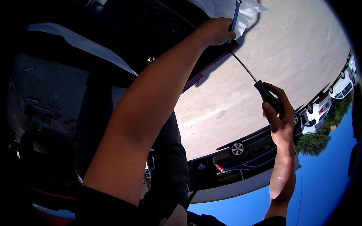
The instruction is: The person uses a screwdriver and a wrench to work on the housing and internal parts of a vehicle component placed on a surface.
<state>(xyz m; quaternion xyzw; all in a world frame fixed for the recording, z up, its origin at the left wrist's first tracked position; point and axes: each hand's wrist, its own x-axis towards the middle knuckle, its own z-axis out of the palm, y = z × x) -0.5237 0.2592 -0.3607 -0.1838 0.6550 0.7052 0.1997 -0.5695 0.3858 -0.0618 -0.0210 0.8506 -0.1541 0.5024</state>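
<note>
My left hand (218, 32) is closed around a slim metal wrench (236, 15) with a ring at its upper end. It rests by the corner of a dark panel with a purple edge (198, 77). My right hand (281, 113) grips the dark handle of a screwdriver (260, 88). The screwdriver's thin shaft slants up and left to that same panel corner, just below my left fingers. What its tip touches there is hidden in shadow. White plastic sheeting (247, 17) hangs behind the wrench.
Pale concrete ground (301, 49) spreads to the right. A dark car (249, 152) and a white car (318, 111) are parked beyond. Several loose tools (39, 108) lie on the shaded floor at left, and another plastic strip (83, 47) crosses the upper left.
</note>
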